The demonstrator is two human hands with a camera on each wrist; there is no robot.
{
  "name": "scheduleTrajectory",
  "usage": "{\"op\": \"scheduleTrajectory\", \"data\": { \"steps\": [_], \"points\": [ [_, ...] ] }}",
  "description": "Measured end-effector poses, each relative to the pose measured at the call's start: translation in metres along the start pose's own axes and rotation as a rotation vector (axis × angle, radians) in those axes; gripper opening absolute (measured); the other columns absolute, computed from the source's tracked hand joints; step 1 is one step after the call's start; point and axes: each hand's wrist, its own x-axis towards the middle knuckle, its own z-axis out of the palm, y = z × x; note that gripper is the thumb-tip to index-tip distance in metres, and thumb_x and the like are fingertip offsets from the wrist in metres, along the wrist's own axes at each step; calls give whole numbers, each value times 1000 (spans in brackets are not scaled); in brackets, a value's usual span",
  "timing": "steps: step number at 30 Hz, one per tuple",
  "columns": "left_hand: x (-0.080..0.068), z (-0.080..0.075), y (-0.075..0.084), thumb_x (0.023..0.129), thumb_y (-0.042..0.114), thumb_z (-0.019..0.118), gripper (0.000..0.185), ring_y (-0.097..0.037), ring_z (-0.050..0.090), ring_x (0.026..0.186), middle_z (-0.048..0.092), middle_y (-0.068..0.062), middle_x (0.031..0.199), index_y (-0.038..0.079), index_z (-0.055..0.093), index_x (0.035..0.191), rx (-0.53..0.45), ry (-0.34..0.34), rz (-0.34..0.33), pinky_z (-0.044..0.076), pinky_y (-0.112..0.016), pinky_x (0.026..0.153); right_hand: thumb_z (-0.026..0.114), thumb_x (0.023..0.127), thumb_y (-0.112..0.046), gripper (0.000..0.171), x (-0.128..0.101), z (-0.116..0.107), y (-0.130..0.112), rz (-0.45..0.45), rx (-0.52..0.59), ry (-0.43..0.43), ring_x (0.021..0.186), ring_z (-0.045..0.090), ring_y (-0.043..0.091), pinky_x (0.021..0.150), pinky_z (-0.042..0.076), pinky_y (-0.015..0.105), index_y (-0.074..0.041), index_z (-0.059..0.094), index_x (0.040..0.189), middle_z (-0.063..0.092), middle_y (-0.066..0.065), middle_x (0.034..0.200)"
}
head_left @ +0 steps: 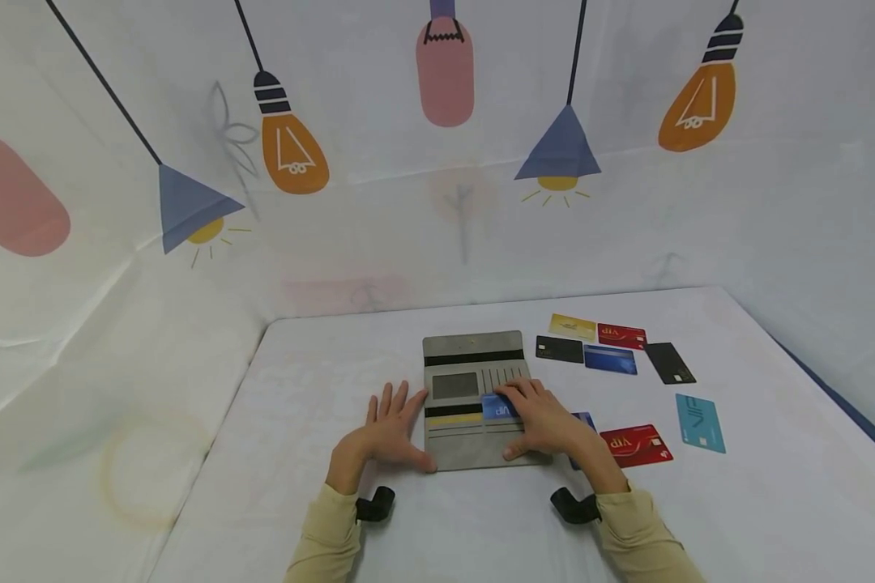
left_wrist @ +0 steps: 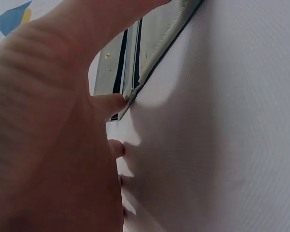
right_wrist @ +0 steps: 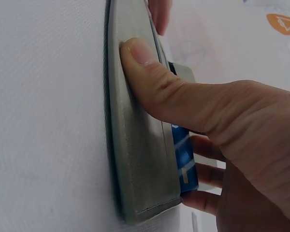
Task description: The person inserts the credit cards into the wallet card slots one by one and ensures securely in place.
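Wallet: a grey wallet (head_left: 474, 397) is laid open and flat on the white table (head_left: 773, 486), near its middle.
Left hand: the left hand (head_left: 386, 433) is spread flat, fingers straight, pressed on the table against the wallet's left edge, thumb at its lower left corner.
Right hand: the right hand (head_left: 543, 421) is laid on the wallet's right half; its thumb is pressed on the lower panel while its fingers are held on a blue card (head_left: 497, 407) standing partly out of a slot.
Loose cards: a yellow card (head_left: 573, 326), two red cards (head_left: 622, 335) (head_left: 636, 445), two black cards (head_left: 558, 349) (head_left: 669, 362), a second blue card (head_left: 610, 359) and a teal card (head_left: 700, 422) are spread to the right.
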Motion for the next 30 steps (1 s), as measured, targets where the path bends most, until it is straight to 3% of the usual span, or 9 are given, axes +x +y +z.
{"op": "scheduleTrajectory", "data": {
  "steps": [15, 24, 30],
  "points": [
    [-4, 1, 0, 67, 48, 88, 119, -42, -11, 150, 0, -21, 165, 15, 19, 159, -11, -3, 42, -5, -59, 119, 88, 71, -41, 89, 9, 3, 13, 11, 0, 5, 130, 38, 41, 109, 32, 61, -6, 47, 143, 41, 19, 144],
    [-1, 1, 2, 64, 52, 87, 116, -44, 6, 150, 17, -18, 164, 13, 29, 156, 85, 80, 81, 8, -63, 117, 85, 76, -40, 78, 12, 0, 18, 17, 29, 18, 124, 38, 36, 106, 36, 59, -8, 52, 140, 43, 14, 136],
    [1, -2, 0, 63, 59, 86, 114, -42, 16, 149, 25, -15, 162, 16, 33, 155, 175, 140, 77, 18, -62, 116, 86, 69, -48, 91, 12, -5, 13, 22, 9, -24, 124, 37, 37, 105, 35, 59, -7, 49, 142, 41, 15, 135]
  ]
}}
